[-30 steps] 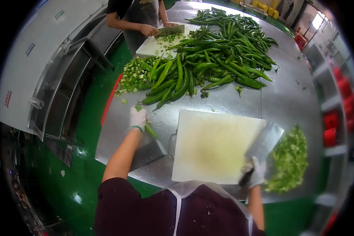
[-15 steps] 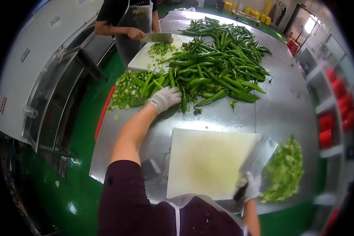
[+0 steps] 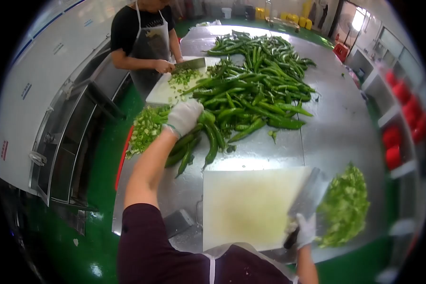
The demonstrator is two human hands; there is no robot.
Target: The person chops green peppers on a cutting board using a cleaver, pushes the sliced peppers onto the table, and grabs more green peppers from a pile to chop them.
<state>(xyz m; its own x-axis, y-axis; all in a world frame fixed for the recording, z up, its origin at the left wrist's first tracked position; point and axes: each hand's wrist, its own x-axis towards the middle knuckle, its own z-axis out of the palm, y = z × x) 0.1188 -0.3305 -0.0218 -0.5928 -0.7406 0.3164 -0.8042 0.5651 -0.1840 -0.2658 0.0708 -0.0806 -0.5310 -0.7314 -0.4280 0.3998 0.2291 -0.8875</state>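
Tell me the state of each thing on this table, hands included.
Long peppers: whole, piled.
Left hand: gloved, over peppers, grip unclear.
Right hand: gloved, closed.
Near cleaver: gripped in the right hand.
Near board: flat, stained yellowish.
Heap at right: green, cut up.
Far board: strewn with cut pieces.
Far cleaver: held by another person.

Head-worn view, forward and down over the table (image 3: 336, 123)

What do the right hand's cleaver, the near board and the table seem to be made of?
Cleaver: likely a steel blade, grey and shiny; the dark handle could be wood or plastic.
Near board: probably plastic, off-white and fairly matte, with no grain showing.
Table: metal, perhaps stainless steel, smooth, with bright reflections.
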